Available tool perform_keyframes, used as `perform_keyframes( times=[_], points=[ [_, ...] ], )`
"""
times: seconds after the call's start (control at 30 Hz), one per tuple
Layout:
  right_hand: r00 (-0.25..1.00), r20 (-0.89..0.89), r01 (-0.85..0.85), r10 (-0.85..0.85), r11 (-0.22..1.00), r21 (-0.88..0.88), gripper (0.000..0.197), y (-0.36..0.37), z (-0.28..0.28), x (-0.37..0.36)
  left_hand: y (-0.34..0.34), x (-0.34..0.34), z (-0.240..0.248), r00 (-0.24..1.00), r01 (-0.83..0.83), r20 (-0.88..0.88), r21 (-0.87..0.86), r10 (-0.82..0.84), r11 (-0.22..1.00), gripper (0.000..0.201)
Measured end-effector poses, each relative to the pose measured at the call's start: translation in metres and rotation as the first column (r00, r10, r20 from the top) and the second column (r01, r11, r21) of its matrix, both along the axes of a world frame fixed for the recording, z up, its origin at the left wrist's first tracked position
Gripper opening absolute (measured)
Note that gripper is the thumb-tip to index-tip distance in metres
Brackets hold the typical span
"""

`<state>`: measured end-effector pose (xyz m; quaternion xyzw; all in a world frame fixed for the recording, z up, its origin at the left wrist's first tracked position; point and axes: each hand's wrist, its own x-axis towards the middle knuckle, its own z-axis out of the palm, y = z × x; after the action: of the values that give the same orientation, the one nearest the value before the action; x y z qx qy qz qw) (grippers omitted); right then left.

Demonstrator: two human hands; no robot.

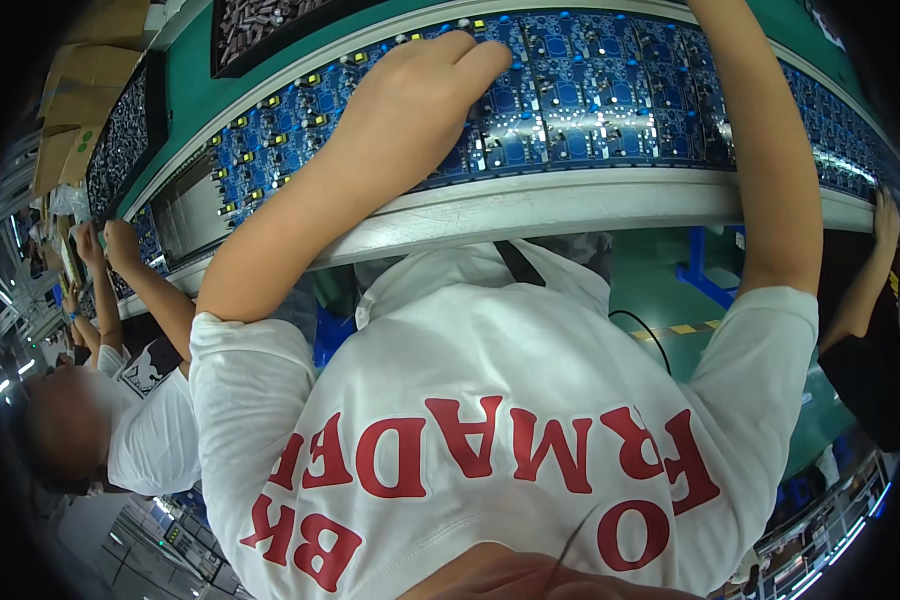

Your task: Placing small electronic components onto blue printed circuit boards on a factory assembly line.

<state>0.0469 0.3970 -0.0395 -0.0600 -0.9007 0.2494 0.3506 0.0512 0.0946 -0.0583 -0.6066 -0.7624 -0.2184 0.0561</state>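
A long row of blue circuit boards (570, 95) lies in a metal-edged track across my front. Over the boards, left of the middle, is my left hand (420, 95), its fingers curled together with the tips turned down toward a board. Whatever sits between those fingertips, if anything, is hidden by the hand. Yellow and black components (270, 103) stand on the boards to the left of it. My right forearm (770, 130) reaches over the boards on the right, and the hand itself lies beyond the upper edge.
A black tray (265, 25) of small brownish cylindrical parts stands beyond the track. Another dark tray (125, 135) of small parts is farther left. The metal rail (570, 195) runs along the near side. Co-workers' arms (150, 265) reach in at the left, and another arm (870, 270) at the right.
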Motion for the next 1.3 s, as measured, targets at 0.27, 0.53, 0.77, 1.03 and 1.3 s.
perform_keyframes(
  times=[0.27,0.53,0.77,1.03,1.3],
  points=[
    [0.964,0.106,-0.208,0.246,0.937,-0.280,0.012,-0.073,0.020,0.074,-0.004,-0.011,0.001,0.994,0.034,0.103,0.073,-0.041,0.997,0.030],
    [0.973,0.134,-0.146,0.190,0.948,-0.284,0.011,-0.075,0.025,0.085,-0.003,-0.016,0.002,0.964,-0.021,0.265,0.048,0.008,0.999,0.023],
    [0.968,0.173,-0.120,0.181,0.943,-0.311,0.010,-0.079,0.025,0.089,-0.006,-0.002,0.009,0.999,0.010,-0.040,-0.053,-0.012,0.999,0.027],
    [0.958,0.206,-0.141,0.198,0.955,-0.260,0.010,-0.091,0.026,0.101,-0.006,-0.016,0.013,0.988,0.114,0.116,-0.076,-0.105,0.991,0.035],
    [0.894,0.215,-0.347,0.392,0.912,-0.220,0.016,-0.081,-0.002,0.112,0.008,-0.027,0.041,0.930,0.147,0.330,0.069,-0.161,0.987,0.018]
  ],
)
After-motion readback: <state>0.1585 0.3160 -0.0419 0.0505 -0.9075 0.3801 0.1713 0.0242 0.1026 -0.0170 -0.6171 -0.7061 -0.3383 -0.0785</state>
